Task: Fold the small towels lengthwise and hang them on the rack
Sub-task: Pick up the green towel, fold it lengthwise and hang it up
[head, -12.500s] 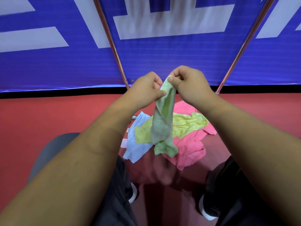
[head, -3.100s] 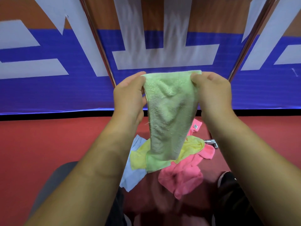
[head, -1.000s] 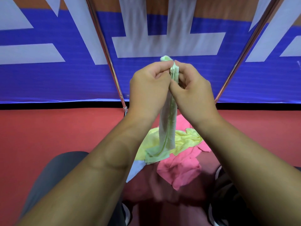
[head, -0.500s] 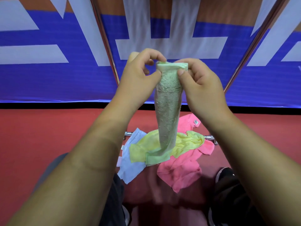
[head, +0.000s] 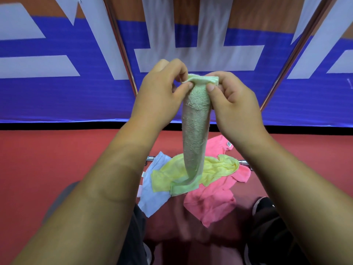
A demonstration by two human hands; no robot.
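I hold a green towel (head: pixel 194 131) up in front of me, folded into a narrow strip that hangs down. My left hand (head: pixel 160 92) pinches its top left corner and my right hand (head: pixel 235 104) pinches the top right. Its bottom end rests on a pile below: a yellow towel (head: pixel 217 169), a pink towel (head: pixel 212 203) and a light blue towel (head: pixel 152 194). The rack's two slanted metal poles (head: pixel 122 48) (head: pixel 294 50) rise behind my hands, and a low horizontal bar (head: pixel 150 158) shows at both sides of the pile.
A blue and white banner (head: pixel 57 92) fills the background behind the rack. The floor (head: pixel 47 159) is red. My dark trouser legs and black shoe (head: pixel 263 205) are at the bottom, close to the pile.
Since a second ago my hands have spread the top edge of the folded green towel a little, turning its flat face toward me. The pile has not moved.
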